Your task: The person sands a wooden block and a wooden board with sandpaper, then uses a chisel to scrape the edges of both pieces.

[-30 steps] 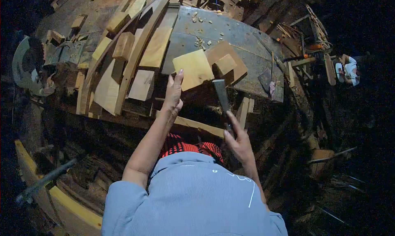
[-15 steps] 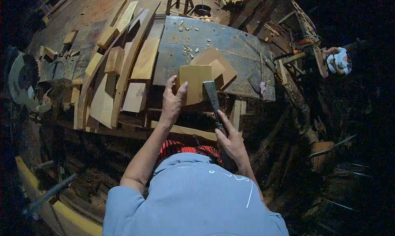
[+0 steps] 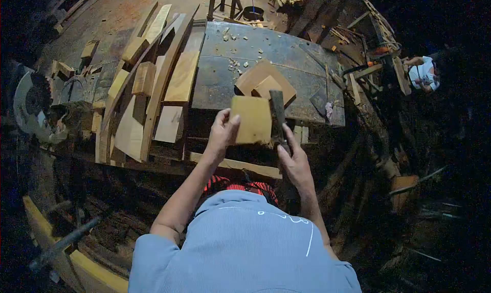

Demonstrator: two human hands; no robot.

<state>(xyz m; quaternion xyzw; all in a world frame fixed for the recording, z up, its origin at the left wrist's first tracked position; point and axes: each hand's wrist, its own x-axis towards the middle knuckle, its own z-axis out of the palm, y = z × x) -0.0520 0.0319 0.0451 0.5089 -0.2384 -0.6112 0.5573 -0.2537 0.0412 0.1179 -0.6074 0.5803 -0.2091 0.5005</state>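
My left hand grips the left edge of a square, yellowish wooden block, thumb on the near face. My right hand is closed around the lower end of a wide chisel, whose flat blade points up and away from me. The blade stands just to the right of the block. Beyond them, a brown square board lies on the dark workbench, with a smaller pale square piece on top of it.
Several long boards and wood blocks lie on the bench's left part. Wood chips are scattered over its top. A circular blade machine stands at far left. Another person is at far right beside stacked timber.
The block has moved a little right and nearer to me, turning its face more squarely towards me. The chisel has shifted right and tipped more upright, its blade now dark instead of shining.
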